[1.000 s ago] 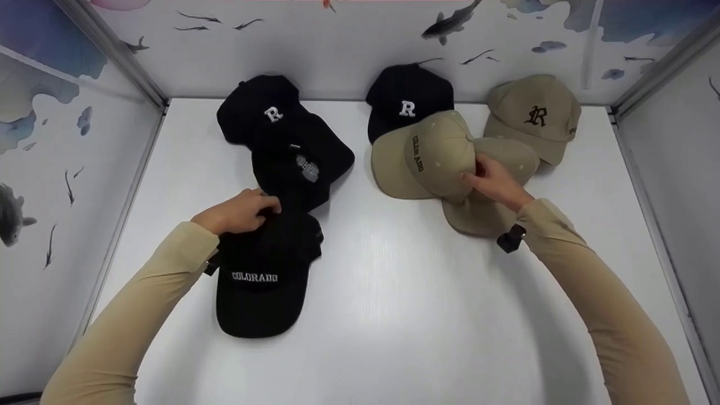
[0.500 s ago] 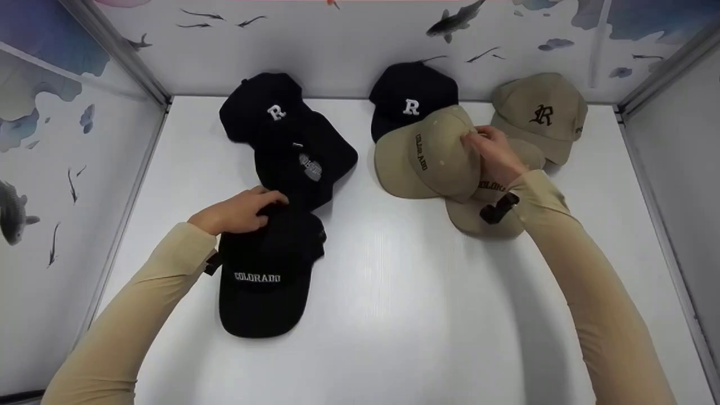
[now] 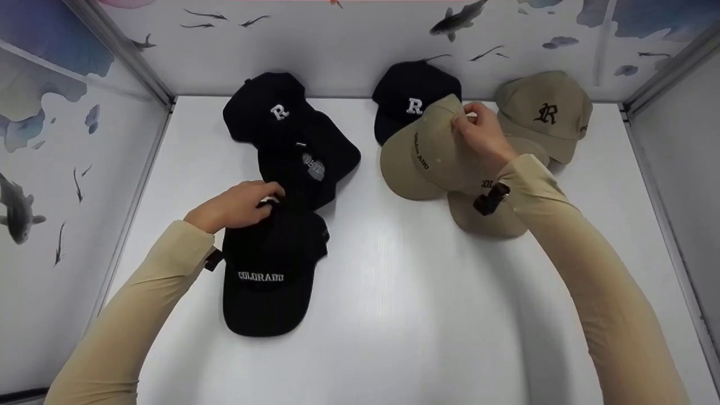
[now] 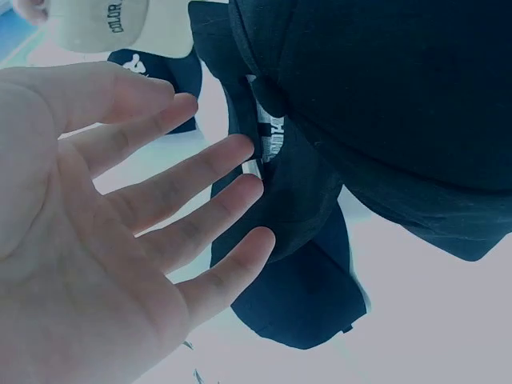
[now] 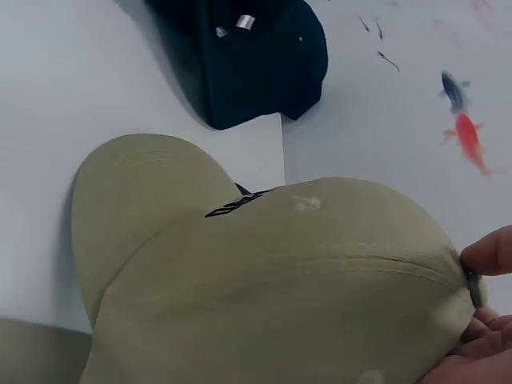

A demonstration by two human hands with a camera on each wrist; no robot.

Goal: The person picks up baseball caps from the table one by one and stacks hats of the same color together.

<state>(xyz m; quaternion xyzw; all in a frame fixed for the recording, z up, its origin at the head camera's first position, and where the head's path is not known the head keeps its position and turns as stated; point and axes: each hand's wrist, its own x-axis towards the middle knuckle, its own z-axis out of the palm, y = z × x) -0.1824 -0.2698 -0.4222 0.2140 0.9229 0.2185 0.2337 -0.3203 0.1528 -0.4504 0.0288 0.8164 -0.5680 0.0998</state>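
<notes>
My right hand (image 3: 482, 134) pinches a beige baseball cap (image 3: 432, 149) marked COLORADO, its brim pointing left. In the right wrist view, thumb and fingers grip that cap at the end opposite its brim. Beneath it lies a second beige COLORADO cap (image 3: 486, 216), partly covered. My left hand (image 3: 239, 205) is at the crown of a black COLORADO cap (image 3: 267, 304), whose brim points toward me. The left wrist view shows the fingers (image 4: 212, 268) spread and relaxed with nothing held, beside the black crown (image 4: 400, 104).
Behind the left hand, a black cap with a grey patch (image 3: 315, 166) overlaps a black R cap (image 3: 264, 107). A navy R cap (image 3: 416, 84) and a beige R cap (image 3: 548, 109) lean at the back wall. Printed panels (image 3: 337, 45) enclose the white table (image 3: 388, 315).
My right hand has shifted its grip toward the cap's far edge and raised that edge, tilting the beige cap. The left hand's fingers have loosened slightly on the black cap, which stays put.
</notes>
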